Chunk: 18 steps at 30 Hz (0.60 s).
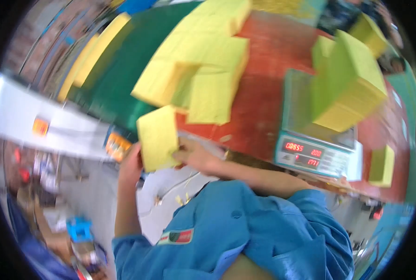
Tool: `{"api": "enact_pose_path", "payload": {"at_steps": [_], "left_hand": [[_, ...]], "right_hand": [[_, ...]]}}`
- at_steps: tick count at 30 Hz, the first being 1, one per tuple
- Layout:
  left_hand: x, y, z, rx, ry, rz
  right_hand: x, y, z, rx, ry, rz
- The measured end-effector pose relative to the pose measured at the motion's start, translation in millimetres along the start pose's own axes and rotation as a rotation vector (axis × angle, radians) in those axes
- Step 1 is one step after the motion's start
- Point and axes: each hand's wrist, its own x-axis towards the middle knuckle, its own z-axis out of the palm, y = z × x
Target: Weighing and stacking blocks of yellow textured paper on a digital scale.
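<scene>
A pale yellow rectangular block (157, 138) is held upright in front of me, just off the near edge of the table. My left hand (131, 164) grips its left lower side, fingers partly hidden behind it. At the lower right edge, the fingers of my right hand (195, 156) close on the same block. Just beyond it, rows of similar yellow blocks (210, 95) lie packed together across the green and red surface. Motion blur hides whether the blocks are foam or stacked sheets.
To the right, large yellow blocks (350, 88) stand on a digital scale (313, 156) with a lit red display. A smaller yellow block (381, 167) sits beside it on the red table (266, 60). A green belt-like surface (119, 70) runs left. Another person (343, 16) is at the far right.
</scene>
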Motion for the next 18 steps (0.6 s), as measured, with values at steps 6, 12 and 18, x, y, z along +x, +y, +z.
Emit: {"api": "enact_pose_path", "payload": {"at_steps": [6,12,18], "left_hand": [[9.9,86.9,94.6,-0.16,-0.12,0.15],[27.1,210.4,264.7,-0.285,-0.552,0.365],[71.3,295.3,412.7,-0.18,-0.79,0.387]], "right_hand": [[-71.0,-94.8,-40.8,-0.211,0.201,-0.198],[-168.0,-219.1,-109.7,-0.352,0.741,-0.918],[-274.1,-329.3,-172.5,-0.732,1.034,-0.727]]}}
